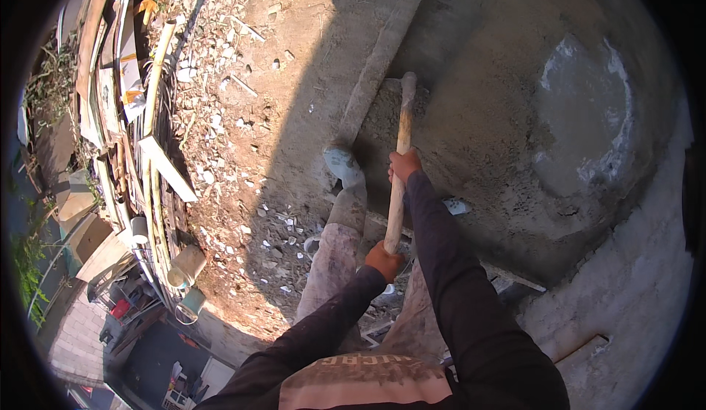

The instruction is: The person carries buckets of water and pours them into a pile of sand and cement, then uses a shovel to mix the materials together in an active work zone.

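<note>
At the centre of view, low on a pale wooden handle (pixel 398 208): left hand (pixel 384 261), fingers curled fully round, no gap seen between palm and wood. Higher up the same handle, well apart from the left: right hand (pixel 404 165), likewise wrapped firmly round.

Held between both: a long-handled tool (pixel 405 119), probably a hoe, sloping away from the body, far end down at the damp grey mix (pixel 471 138). Cannot tell the blade's shape, too dark against the ground there.

Judged stiff along the shaft, not fragile, heaviest at the far end, more so with wet mix clinging. Likely slippery wherever moisture coats the wood. Best gripped as found: one hand near the butt, one higher, clear of the caked end.

Just left of the far end: a dusty timber board (pixel 382 57), lying slantwise. At the board's near end: a muddied boot (pixel 342 164). Off to the right, within the mix: a wet pool (pixel 581 116), whitish at the rim. Farther left: ground strewn with white shards (pixel 220 123), then stacked boards (pixel 92 64).
</note>
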Available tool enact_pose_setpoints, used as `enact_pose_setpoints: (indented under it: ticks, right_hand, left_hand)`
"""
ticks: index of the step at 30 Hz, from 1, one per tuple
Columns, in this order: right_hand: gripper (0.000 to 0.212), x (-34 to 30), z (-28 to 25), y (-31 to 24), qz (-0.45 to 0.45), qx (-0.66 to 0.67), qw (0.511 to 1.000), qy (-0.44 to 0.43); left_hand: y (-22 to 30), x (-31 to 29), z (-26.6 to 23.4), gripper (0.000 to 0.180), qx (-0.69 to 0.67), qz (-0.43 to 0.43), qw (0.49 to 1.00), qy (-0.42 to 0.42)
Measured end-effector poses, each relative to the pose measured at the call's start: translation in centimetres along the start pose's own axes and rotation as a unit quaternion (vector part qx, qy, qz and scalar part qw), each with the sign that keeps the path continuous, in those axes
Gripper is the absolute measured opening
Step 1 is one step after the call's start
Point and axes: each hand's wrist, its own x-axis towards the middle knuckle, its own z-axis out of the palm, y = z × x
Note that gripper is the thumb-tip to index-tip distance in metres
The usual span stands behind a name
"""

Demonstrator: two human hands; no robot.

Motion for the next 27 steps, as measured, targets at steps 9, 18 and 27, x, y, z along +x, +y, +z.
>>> enact_pose_setpoints:
  ticks: [9,18,27]
  right_hand:
    - [0.027,-17.4,-25.5,-6.1,-0.013,-0.081,0.992,-0.097]
    - [0.032,-26.6,-22.7,-4.0,-0.237,0.007,0.971,0.018]
    - [0.054,2.3,-5.7,-15.8,-0.178,0.057,0.98,0.06]
  left_hand:
    - [9.8,-15.0,24.5,0.068,-0.226,0.106,0.919,-0.304]
    - [-1.2,-14.9,19.2,0.061,-0.194,0.147,0.903,-0.354]
    - [15.2,4.9,-5.5,0.038,-0.043,0.069,0.991,-0.102]
